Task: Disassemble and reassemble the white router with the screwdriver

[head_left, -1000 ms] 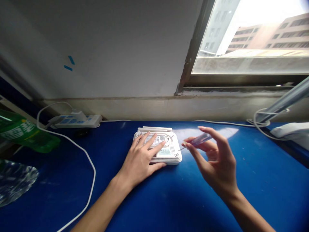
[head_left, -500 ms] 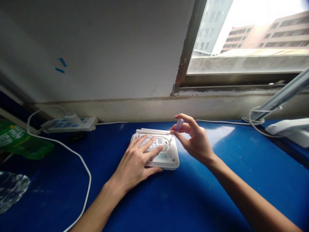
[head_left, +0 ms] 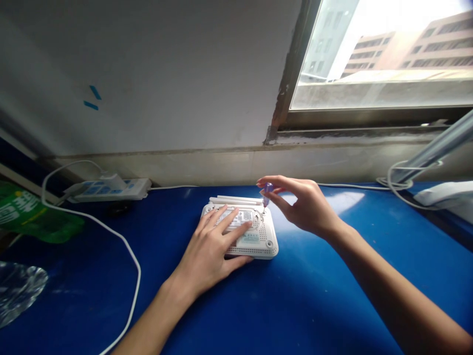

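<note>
A white router lies with its vented, labelled underside up and its folded antennas along the far edge. My left hand rests on it with fingers spread, the thumb along the near edge. My right hand grips a screwdriver with a translucent purple handle between thumb and fingers. The screwdriver stands nearly upright, its tip at the router's far right corner hole. Whether the tip sits on a screw is too small to tell.
A power strip with a plug and white cable lies at the left. Near it are a green bottle and a clear plastic item. A metal pole wrapped with cable stands at the right, below the window.
The screwdriver has gone from tilted to nearly upright. My right hand has turned, with its fingers now over the handle's top. My left hand stays on the router.
</note>
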`<state>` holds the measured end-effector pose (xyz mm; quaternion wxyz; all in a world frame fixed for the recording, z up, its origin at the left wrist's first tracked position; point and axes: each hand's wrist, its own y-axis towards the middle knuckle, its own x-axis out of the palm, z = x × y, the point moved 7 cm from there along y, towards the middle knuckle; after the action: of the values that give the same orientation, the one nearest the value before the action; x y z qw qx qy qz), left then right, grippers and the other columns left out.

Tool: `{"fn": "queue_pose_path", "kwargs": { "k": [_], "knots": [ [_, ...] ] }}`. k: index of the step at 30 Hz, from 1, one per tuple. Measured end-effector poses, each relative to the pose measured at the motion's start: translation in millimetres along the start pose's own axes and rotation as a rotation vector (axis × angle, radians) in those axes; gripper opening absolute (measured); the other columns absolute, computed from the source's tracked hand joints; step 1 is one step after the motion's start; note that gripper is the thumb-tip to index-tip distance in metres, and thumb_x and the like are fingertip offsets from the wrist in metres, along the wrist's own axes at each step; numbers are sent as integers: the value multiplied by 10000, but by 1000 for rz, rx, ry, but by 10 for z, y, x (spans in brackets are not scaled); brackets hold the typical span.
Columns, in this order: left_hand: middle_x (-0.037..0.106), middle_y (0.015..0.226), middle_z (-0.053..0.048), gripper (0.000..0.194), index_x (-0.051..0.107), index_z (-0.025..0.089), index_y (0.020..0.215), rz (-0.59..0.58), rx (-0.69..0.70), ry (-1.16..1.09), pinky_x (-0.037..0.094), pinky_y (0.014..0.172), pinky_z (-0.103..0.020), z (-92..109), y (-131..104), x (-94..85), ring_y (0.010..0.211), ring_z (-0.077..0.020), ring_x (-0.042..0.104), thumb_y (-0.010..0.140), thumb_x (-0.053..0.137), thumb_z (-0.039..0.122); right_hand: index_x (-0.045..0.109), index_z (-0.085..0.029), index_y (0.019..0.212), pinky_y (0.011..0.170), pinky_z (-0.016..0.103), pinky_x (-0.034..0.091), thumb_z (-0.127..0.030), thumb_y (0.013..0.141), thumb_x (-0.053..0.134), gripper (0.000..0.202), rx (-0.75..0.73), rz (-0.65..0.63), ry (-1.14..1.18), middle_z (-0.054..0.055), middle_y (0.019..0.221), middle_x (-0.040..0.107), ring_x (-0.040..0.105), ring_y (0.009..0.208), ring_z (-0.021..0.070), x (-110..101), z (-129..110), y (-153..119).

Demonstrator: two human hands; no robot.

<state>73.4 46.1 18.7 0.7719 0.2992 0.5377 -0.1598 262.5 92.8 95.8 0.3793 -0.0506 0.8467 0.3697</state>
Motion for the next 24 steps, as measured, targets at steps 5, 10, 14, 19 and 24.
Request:
{"fn": "queue_pose_path", "kwargs": {
  "k": [5,10,14,19,24],
  "knots": [
    [498,1633,-79,684,591,350,1511,15,-1,6,372,1228,-646,13,-5,13,1512,-395,433,880,825,472,775,-211,1093,699,291,579,-276,935,777,171,-95,76,-50,42,916,790,722,706,165,-14,-4,-13],
    [504,1628,-81,677,580,353,1519,22,-1,29,383,1213,-652,16,5,24,1506,-394,443,894,808,480,755,-211,1195,750,320,575,-295,1001,705,217,-150,220,-69,56,923,749,697,754,173,23,25,-136],
    [511,1621,-94,672,589,337,1514,33,6,34,381,1212,-655,23,10,26,1499,-401,449,894,806,475,636,-208,1413,910,351,589,-154,1069,517,368,-131,142,82,93,1145,781,751,940,180,103,37,-140],
    [509,1623,-93,669,587,335,1517,32,1,38,385,1205,-666,34,6,21,1494,-407,453,897,802,470,749,-210,1135,782,307,593,-183,958,739,179,-66,321,47,33,922,782,734,767,171,19,32,-148],
    [505,1626,-89,677,580,346,1521,31,-13,27,388,1208,-660,33,4,22,1501,-405,445,894,806,468,776,-220,1135,712,329,577,-249,993,708,160,-85,371,-22,44,893,685,665,730,167,60,24,-183]
  ]
}}
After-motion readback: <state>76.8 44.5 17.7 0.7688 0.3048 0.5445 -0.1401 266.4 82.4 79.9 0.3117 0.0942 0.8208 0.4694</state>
